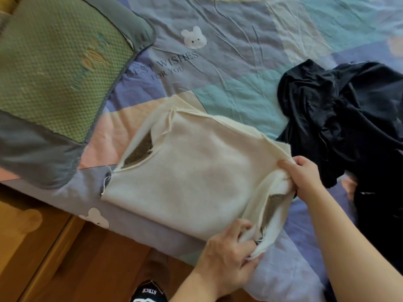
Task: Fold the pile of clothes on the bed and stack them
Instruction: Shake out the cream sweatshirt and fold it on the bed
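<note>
Left hand (231,256) low and near, fingers curled and pinching cloth — bare forearm running down out of view, right hand (303,177) farther out, thumb on top, fingers clamped on cloth — bare forearm stretched long

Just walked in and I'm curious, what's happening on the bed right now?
A person is folding a cream sweater spread flat on the bed. Both hands grip its right end: the left hand at the near corner, the right hand at the far corner. A crumpled pile of black clothes waits beside it.
</note>
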